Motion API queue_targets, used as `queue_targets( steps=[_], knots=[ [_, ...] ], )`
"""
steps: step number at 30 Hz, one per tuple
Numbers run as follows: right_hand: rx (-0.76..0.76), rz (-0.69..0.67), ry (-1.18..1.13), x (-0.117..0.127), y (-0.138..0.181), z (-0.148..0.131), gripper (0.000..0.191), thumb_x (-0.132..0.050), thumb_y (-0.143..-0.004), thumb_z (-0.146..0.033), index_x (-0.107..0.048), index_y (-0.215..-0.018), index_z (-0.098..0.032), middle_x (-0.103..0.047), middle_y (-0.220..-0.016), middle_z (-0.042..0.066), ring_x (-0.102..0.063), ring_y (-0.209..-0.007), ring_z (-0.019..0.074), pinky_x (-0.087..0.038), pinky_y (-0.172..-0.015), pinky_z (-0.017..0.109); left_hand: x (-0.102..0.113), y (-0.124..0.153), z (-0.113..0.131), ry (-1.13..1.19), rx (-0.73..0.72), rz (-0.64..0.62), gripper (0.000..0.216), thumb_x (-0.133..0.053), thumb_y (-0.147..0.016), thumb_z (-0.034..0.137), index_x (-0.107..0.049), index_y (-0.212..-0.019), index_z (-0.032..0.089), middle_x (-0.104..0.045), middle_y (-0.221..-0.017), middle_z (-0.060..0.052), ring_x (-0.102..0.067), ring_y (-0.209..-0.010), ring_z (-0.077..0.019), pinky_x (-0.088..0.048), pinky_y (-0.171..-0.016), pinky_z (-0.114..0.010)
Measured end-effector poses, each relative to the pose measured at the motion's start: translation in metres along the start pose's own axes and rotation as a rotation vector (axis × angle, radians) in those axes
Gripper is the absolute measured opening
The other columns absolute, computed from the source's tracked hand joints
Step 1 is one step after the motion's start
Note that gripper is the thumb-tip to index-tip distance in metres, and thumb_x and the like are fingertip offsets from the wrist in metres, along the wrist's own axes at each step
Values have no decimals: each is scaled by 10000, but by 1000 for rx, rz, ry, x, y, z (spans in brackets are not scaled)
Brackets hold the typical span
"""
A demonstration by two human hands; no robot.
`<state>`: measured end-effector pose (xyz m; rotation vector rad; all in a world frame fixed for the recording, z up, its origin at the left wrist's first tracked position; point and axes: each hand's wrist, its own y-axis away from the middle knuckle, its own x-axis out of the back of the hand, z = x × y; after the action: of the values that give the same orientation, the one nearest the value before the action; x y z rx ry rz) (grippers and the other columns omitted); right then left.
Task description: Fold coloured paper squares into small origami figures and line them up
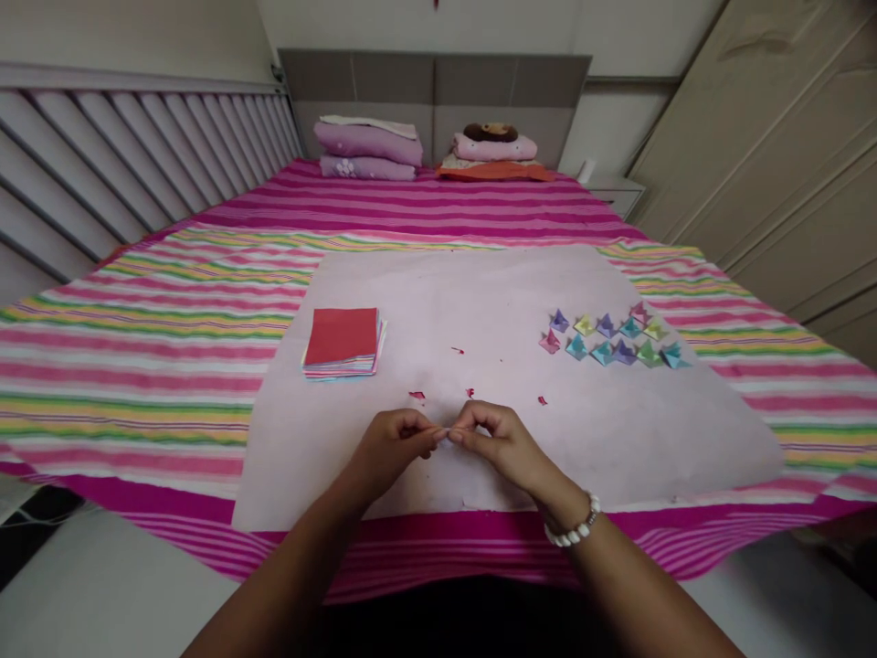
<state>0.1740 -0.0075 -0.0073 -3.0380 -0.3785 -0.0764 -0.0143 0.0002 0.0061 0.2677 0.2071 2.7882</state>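
Observation:
Near the front of the pale sheet (438, 302), my left hand (396, 448) and my right hand (503, 443) meet, thumbs and forefingers pinched together. Between the fingertips shows a bit of a small pale piece of paper (447, 436), mostly hidden by the fingers. Just beyond the hands lie small red paper scraps, one (417, 396) past the left hand, another (470, 393) past the right. To the left is a stack of square coloured paper (343, 336) with a red sheet on top. Several folded paper pieces (604, 354) in pastel colours sit in rows at the right.
The sheet lies on a bed with a striped cover (151, 366). A slatted rail (137, 164) runs along the left. Folded bedding (370, 146) and a second pile (494, 155) stand by the headboard (438, 87). A wardrobe (774, 137) is on the right.

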Motion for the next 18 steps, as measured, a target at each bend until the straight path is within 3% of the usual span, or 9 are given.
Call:
queue_targets(
  steps=[4, 12, 15, 18],
  knots=[
    [-163, 55, -237, 1, -3, 3, 280, -856, -585, -347, -636, -577, -174, -592, -540, -43, -472, -504, 93, -354, -530, 240, 2, -5, 3, 121, 32, 26, 278, -755, -656, 371, -607, -555, 158, -562, -520, 25, -492, -512, -102, -394, -552, -249],
    [-374, 137, -608, -6, -10, 10, 287, -855, -556, -256, -590, -516, -153, -548, -461, -39, -447, -453, 76, -333, -482, 224, -6, -17, -6, 179, 31, 56, 295, -692, -735, 410, -603, -629, 149, -569, -576, 18, -512, -559, -104, -424, -593, -256],
    [-477, 129, -762, -5, -9, 13, 313, -865, -547, -232, -563, -519, -153, -531, -461, -46, -447, -450, 71, -349, -480, 221, 0, -14, -9, 139, -148, 82, 207, -731, -726, 332, -653, -820, 165, -656, -853, -31, -619, -784, -148, -495, -726, -290],
    [-547, 130, -828, -5, -9, 13, 320, -872, -531, -239, -565, -552, -155, -523, -467, -55, -443, -452, 67, -354, -474, 217, 5, -9, -8, 63, -339, 53, 164, -744, -718, 233, -678, -864, 196, -608, -1163, -70, -595, -1084, -202, -500, -896, -334]
  ],
)
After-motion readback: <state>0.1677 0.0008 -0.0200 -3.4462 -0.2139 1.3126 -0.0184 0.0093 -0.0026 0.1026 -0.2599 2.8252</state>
